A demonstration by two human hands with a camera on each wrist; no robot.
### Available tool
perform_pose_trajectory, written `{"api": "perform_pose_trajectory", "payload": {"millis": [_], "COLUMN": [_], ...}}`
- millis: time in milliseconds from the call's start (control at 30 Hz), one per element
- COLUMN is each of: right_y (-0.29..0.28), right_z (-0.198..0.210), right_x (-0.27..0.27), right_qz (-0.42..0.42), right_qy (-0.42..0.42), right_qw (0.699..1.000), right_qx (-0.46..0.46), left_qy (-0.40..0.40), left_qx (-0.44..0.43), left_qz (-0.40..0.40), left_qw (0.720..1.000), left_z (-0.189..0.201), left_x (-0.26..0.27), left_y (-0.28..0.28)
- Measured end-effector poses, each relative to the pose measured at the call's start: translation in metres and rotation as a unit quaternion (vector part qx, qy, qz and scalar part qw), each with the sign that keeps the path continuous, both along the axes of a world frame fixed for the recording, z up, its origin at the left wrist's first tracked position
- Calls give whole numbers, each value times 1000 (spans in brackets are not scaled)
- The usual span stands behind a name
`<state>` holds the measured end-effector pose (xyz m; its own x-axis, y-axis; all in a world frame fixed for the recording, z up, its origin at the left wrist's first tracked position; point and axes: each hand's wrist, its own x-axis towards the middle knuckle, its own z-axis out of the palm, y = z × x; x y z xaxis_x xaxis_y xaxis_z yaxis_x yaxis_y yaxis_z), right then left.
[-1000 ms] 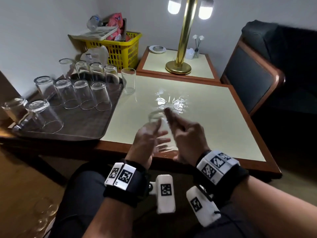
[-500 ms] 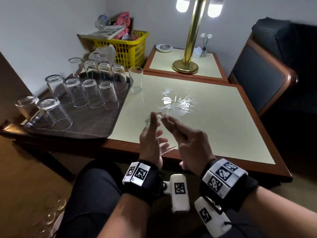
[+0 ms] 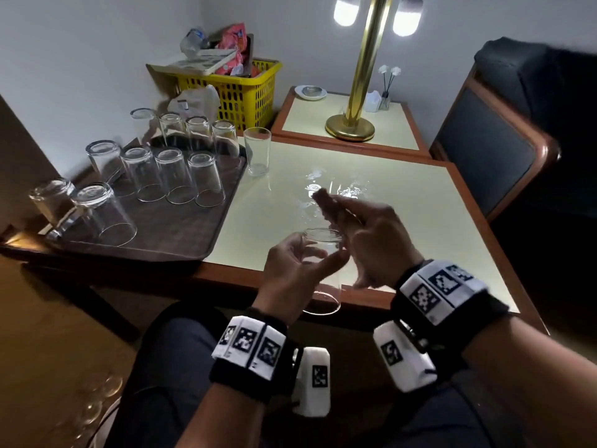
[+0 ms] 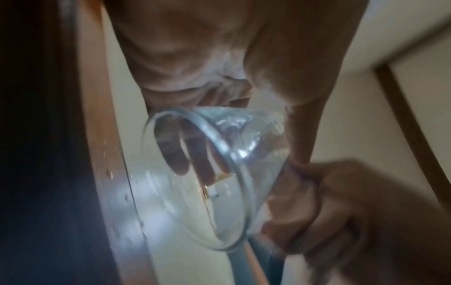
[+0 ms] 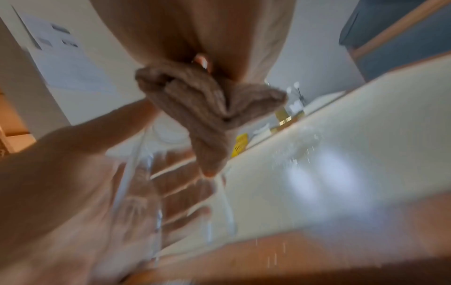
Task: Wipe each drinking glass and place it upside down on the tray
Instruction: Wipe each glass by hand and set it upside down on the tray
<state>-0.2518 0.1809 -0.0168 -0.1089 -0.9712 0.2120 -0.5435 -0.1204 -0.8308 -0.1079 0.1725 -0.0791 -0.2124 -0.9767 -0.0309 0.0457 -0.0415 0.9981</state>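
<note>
I am in the wiping step. My left hand point(image 3: 292, 273) holds a glass point(image 3: 319, 270) over the near edge of the table point(image 3: 403, 202), with the fingers curled round its side. My right hand point(image 3: 371, 240) pinches a small brown cloth point(image 3: 323, 202) between the thumb and the fingers, and the cloth sits just above the top end of the glass.

The glass is already turned over. Its thick bottom is up and a little away from me, and its open mouth is down and toward me (in the left wrist view I look right into the mouth). So its long line runs up and down, tipped a bit. I think the outside is being wiped now, but the pictures are blurry and I cannot tell if the cloth touches the glass.

The tray point(image 3: 181, 234) is to my left and well apart from the glass. Many glasses stand upside down on it. One more glass point(image 3: 257, 150) stands right way up on the table, just beside the tray.

Next, I think I have to carry the glass left and set its mouth flat on a bare part of the tray. It is slippery and can break, so I need a firm hold and a soft landing.
</note>
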Motion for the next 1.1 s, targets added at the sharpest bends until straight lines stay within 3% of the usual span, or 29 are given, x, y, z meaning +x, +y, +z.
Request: {"api": "perform_pose_trajectory", "payload": {"millis": [67, 133, 267, 433, 567, 700, 867, 967, 1100], "right_y": [1, 4, -2, 10, 7, 18, 10, 20, 10], "right_z": [15, 24, 26, 27, 29, 28, 28, 28, 28], "right_x": [0, -1, -8, 1, -2, 4, 6, 10, 2], "right_qz": [86, 154, 142, 193, 138, 193, 139, 189, 118], "right_qy": [131, 199, 251, 221, 288, 235, 307, 241, 297], "right_qw": [987, 966, 955, 950, 943, 945, 936, 946, 944], "right_qx": [-46, -65, -68, -109, -92, -121, -97, -106, -76], "left_qy": [-81, -75, -77, -71, -73, -71, -69, -65, -99], "left_qx": [-91, -125, -133, -140, -133, -143, -142, -140, -138], "left_qz": [56, 95, 107, 157, 158, 182, 180, 189, 171], "left_qw": [991, 985, 982, 975, 976, 970, 971, 970, 970], "left_z": [-2, -7, -8, -10, -5, -12, -8, -14, -8], "left_x": [0, 3, -5, -8, -16, -10, -18, -12, -17], "left_y": [-1, 1, 12, 19, 26, 23, 27, 24, 27]}}
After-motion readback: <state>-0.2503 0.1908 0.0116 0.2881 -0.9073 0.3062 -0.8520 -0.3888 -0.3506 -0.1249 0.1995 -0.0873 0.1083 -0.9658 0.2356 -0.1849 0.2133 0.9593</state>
